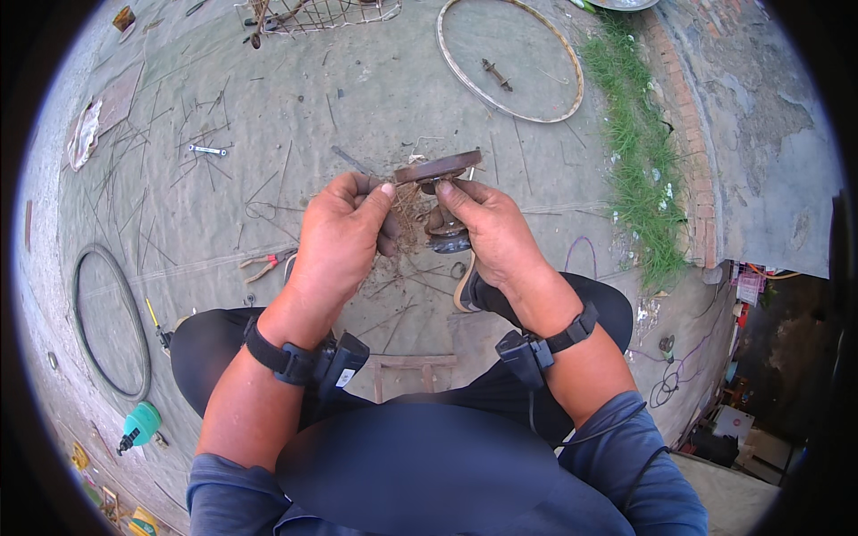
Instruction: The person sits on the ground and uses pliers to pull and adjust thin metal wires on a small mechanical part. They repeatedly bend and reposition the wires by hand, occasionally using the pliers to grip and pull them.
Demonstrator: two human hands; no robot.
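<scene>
A rusty wheel hub [439, 166] with a broad drum-like flange is held up before me, tilted, its flange uppermost. My right hand [484, 214] grips it just below the flange, thumb on the near side. The dark lower end [449, 241] of the hub points down at the ground. My left hand [345, 228] is at the flange's left edge, thumb and forefinger brought together; whether something thin is between them is hidden. Brown fibrous debris [407, 201] shows behind and below the hub, between my hands.
Combination pliers [268, 263] and a spanner [208, 150] lie left on the grey ground sheet among loose spokes. A bare wheel rim [578, 67] surrounds an axle [496, 74]. A tyre [77, 315] and a green bottle [142, 423] are far left. Grass [637, 161] borders a brick edge right.
</scene>
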